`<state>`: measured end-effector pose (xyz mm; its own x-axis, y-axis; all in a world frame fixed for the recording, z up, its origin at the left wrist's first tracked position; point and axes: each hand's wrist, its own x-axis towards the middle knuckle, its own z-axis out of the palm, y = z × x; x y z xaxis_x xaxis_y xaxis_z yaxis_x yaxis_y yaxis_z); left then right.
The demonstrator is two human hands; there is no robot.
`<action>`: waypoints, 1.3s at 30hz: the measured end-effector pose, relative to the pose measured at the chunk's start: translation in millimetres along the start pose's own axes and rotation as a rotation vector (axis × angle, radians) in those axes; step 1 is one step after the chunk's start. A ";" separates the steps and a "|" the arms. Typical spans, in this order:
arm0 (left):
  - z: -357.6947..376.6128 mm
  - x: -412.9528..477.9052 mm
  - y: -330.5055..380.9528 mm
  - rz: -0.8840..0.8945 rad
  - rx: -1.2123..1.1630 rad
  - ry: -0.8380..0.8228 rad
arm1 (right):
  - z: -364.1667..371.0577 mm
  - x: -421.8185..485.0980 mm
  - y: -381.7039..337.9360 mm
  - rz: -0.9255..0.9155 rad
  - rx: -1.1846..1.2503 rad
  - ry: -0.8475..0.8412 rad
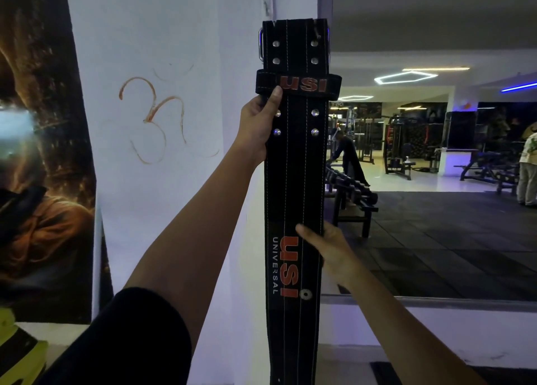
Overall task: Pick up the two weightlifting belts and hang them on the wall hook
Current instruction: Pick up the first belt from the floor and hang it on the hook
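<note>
A long black weightlifting belt (293, 181) with orange "USI" lettering hangs upright against the white wall corner, its buckle end at the top near a small hook (316, 33). My left hand (258, 123) grips its left edge just under the keeper loop. My right hand (328, 248) holds the right edge lower down, thumb across the front. A second belt cannot be told apart behind it.
White wall (162, 65) with an orange drawn symbol stands left, beside a dark poster (37, 152). A large mirror (436, 152) at right reflects dumbbell racks, benches, machines and two people. Something yellow and black (17, 352) lies at bottom left.
</note>
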<state>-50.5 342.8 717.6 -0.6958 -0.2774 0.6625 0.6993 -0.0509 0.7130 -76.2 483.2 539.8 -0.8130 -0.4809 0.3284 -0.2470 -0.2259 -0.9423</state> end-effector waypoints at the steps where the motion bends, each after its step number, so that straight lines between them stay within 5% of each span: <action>1: -0.2 0.1 -0.5 -0.003 -0.002 0.009 | 0.9 5.3 -9.3 -0.022 -0.003 0.021; 12: -5.1 -6.2 -13.0 0.007 -0.017 0.010 | 28.8 50.5 -130.1 -0.285 0.015 0.317; 23: -23.3 -6.6 3.2 -0.236 -0.075 -0.090 | 32.0 74.2 -206.8 -0.089 -0.086 0.306; 29: -34.8 7.8 10.1 -0.119 0.136 0.010 | 42.4 82.2 -195.5 -0.001 -0.185 0.222; 34: -50.9 9.1 7.6 -0.140 0.206 -0.053 | 51.5 88.4 -193.0 0.050 0.130 0.129; 39: -58.9 21.2 17.1 -0.204 0.249 -0.026 | 67.7 115.1 -183.3 0.061 0.183 0.292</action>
<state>-43.6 279.6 730.3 -0.8238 -0.2605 0.5034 0.4855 0.1342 0.8639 -88.7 411.9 754.7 -0.9463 -0.2417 0.2145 -0.1161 -0.3653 -0.9236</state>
